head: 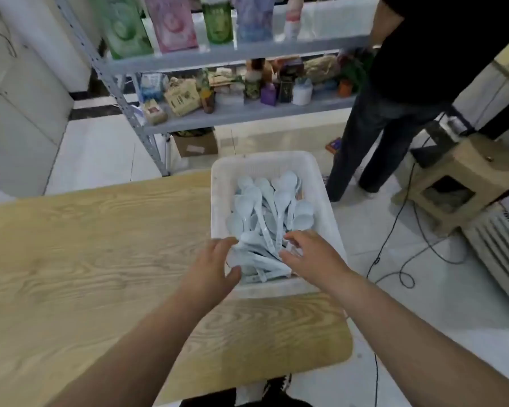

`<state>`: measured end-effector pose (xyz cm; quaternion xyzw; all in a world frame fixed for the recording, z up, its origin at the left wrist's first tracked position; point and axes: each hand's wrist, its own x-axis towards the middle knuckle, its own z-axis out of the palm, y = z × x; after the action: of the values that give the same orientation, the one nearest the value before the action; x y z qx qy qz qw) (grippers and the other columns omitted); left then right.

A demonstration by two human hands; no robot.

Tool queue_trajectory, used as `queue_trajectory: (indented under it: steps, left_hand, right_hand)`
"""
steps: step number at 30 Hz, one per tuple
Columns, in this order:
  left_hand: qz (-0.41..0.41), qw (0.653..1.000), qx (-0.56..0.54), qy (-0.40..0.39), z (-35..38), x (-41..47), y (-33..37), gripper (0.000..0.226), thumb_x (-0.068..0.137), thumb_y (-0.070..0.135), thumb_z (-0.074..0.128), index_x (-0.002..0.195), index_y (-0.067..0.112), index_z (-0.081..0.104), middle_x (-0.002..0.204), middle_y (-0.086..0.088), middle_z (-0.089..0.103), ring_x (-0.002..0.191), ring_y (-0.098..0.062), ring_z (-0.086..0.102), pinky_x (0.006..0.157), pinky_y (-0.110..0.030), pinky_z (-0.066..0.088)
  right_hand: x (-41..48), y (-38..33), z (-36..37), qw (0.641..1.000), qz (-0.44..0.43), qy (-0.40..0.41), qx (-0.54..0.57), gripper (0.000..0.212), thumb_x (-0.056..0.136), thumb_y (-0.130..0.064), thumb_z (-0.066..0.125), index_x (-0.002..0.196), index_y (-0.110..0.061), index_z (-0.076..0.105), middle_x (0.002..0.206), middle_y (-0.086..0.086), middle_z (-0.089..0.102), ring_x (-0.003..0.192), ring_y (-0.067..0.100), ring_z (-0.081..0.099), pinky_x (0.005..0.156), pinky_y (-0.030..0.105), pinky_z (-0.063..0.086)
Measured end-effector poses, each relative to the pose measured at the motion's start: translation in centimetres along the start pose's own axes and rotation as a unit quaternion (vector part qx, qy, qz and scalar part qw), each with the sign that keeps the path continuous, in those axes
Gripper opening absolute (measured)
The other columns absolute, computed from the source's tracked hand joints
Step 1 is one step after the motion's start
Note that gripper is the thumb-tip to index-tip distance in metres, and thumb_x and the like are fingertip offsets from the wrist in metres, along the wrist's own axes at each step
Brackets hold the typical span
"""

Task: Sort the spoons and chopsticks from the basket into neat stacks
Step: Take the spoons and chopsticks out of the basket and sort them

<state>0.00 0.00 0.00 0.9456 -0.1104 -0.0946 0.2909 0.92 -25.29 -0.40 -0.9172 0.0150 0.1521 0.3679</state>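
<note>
Both hands reach into the near end of the basket (218, 198), which sits at the right end of the table (86, 259). The left hand (215, 259) has its thumb and fingers spread wide, with the bowl of one spoon lying in the gap between them; no firm hold on it shows. The right hand (309, 254), just to the right of it, bends its fingers down among the handles. Their tips are hidden, so it cannot be told whether they pinch anything.

The spoons (268, 207) lie in a loose pale blue heap that runs away from the fingers to the far wall of the basket. What lies under the heap is covered. Small marks run along some handles, too blurred to read.

Beyond the hands stands a shelf (232, 54) of cartons and bottles, their labels smeared past reading. Far to the right of the right hand, a person (417, 83) is cut off at the top edge. A cable (394, 224) trails across the floor past a stool (465, 171).
</note>
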Motion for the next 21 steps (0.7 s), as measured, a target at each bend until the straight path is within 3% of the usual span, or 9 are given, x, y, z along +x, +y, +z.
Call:
queue_trajectory:
  steps: [2,5,9,13,17,19,21]
  left_hand:
    - [-0.004,0.995,0.087,-0.037,0.9,3.9,1.0,0.063,0.089,0.028,0.068,0.145,0.014,0.043,0.135,-0.012,0.049,0.121,-0.032,0.050,0.095,-0.037,0.042]
    - [-0.061,0.969,0.201,-0.132,1.9,7.5,1.7,0.048,0.089,0.026,0.062,0.132,0.013,0.044,0.122,-0.013,0.053,0.109,-0.033,0.056,0.073,-0.034,0.038]
    - [-0.063,0.959,0.244,-0.131,3.0,7.6,1.3,0.028,0.087,0.006,0.053,0.114,0.010,0.045,0.115,-0.013,0.054,0.100,-0.033,0.059,0.068,-0.035,0.035]
    - [-0.091,0.974,0.164,-0.124,3.0,8.0,1.1,0.031,0.086,0.000,0.050,0.116,0.009,0.047,0.114,-0.013,0.057,0.097,-0.033,0.060,0.070,-0.036,0.042]
    - [-0.129,0.988,0.017,-0.086,2.5,7.3,0.1,0.029,0.089,0.003,0.053,0.116,0.014,0.056,0.110,-0.004,0.062,0.088,-0.018,0.056,0.068,-0.025,0.040]
    - [-0.131,0.990,-0.025,-0.049,2.3,6.9,-0.1,0.023,0.090,0.008,0.055,0.110,0.018,0.060,0.107,0.000,0.062,0.085,-0.013,0.057,0.065,-0.021,0.038]
    - [-0.137,0.989,-0.052,-0.009,2.1,6.5,-0.2,0.015,0.094,0.012,0.055,0.102,0.023,0.061,0.104,0.006,0.060,0.080,-0.004,0.056,0.063,-0.017,0.041]
  right_hand:
    - [2.7,-0.5,0.2,0.994,0.027,-0.061,-0.089,0.060,0.085,-0.062,0.063,0.133,-0.027,0.053,0.122,-0.005,0.053,0.107,0.017,0.058,0.088,0.035,0.051]
    - [4.6,-1.2,2.3,0.977,0.042,-0.142,-0.155,0.063,0.080,-0.061,0.070,0.127,-0.022,0.053,0.117,0.002,0.058,0.095,0.020,0.058,0.077,0.036,0.052]
    - [4.9,-0.5,5.0,0.976,0.047,-0.122,-0.172,0.058,0.083,-0.047,0.073,0.126,-0.021,0.045,0.116,0.006,0.050,0.089,0.023,0.052,0.071,0.037,0.047]
    - [4.6,-0.1,6.0,0.985,0.020,-0.123,-0.119,0.036,0.090,-0.036,0.064,0.115,-0.025,0.040,0.100,0.002,0.058,0.081,0.023,0.059,0.071,0.040,0.053]
    - [4.0,0.8,5.4,0.987,0.016,-0.106,-0.121,0.036,0.093,-0.035,0.060,0.121,-0.027,0.039,0.096,-0.003,0.057,0.082,0.022,0.059,0.066,0.037,0.049]
    - [4.2,0.9,4.6,0.985,-0.011,-0.084,-0.149,0.034,0.095,-0.030,0.057,0.125,-0.026,0.043,0.102,-0.003,0.057,0.083,0.022,0.059,0.063,0.035,0.044]
    - [4.4,0.7,3.3,0.972,-0.051,-0.068,-0.220,0.012,0.097,-0.029,0.052,0.108,-0.024,0.052,0.096,-0.002,0.061,0.077,0.021,0.059,0.056,0.032,0.039]
